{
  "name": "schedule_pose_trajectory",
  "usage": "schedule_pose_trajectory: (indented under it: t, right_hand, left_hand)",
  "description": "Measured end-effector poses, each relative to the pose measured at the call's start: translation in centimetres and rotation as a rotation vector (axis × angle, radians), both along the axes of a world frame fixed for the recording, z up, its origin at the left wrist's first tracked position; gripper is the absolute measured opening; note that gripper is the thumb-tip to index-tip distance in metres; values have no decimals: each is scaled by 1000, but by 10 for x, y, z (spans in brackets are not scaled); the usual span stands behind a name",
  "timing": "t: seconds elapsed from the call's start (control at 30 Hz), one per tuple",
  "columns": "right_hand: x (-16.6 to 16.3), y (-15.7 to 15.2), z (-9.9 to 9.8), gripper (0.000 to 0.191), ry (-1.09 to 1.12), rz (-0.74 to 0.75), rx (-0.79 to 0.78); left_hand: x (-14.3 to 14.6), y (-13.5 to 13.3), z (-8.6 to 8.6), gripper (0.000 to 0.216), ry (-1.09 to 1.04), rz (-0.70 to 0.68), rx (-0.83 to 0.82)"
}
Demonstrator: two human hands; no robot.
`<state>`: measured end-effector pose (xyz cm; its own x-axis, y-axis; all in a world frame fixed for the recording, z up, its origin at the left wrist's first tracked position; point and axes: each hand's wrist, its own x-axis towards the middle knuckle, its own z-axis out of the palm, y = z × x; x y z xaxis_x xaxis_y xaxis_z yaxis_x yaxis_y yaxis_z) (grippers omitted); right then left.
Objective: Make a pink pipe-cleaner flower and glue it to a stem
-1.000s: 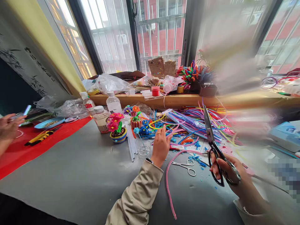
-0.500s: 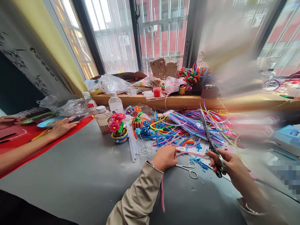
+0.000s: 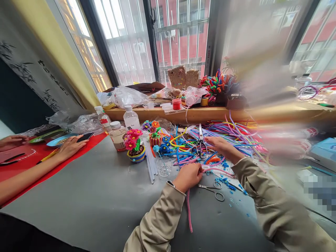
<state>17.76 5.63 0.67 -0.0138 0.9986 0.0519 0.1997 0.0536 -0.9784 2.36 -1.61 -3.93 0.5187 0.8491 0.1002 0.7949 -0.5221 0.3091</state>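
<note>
Large scissors [image 3: 201,140] moved leftward, pink stem [image 3: 189,211] held

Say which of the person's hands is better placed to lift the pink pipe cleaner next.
Probably the left hand: its fingers curl around the pink pipe cleaner. The right hand is farther off, beside the black-handled scissors.

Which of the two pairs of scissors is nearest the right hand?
The larger black-handled metal scissors, at the fingertips of the right hand. The small pale-handled metal scissors lie lower down on the grey table, by the left hand.
</note>
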Motion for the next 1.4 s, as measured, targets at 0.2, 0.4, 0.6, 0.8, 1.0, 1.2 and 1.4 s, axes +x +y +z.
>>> schedule_pose_trajectory:
  t: [0.2,0.4,0.6,0.8,1.0,1.2,1.4]
  right_hand:
    - [16,-45,6,20,12,-56,164]
    - [34,-106,-7,28,-97,-411,469]
    - [33,-107,-17,30,-90,-284,373]
    - [6,-106,-32,36,-21,99,75]
    - [-10,-105,-40,42,101,40,94]
    - [-3,-101,-41,35,168,-13,142]
    - [-3,-103,-38,30,165,-31,167]
  left_hand:
    - [1,0,3,15,-139,17,3]
    - [1,0,10,15,-341,128,100]
    - [-2,1,17,15,-684,302,168]
    - [7,-1,17,22,-1052,169,-367]
    - [15,-5,15,27,-1166,90,-662]
    - [14,-5,16,29,-1164,45,-779]
    - [13,-5,14,34,-1106,17,-857]
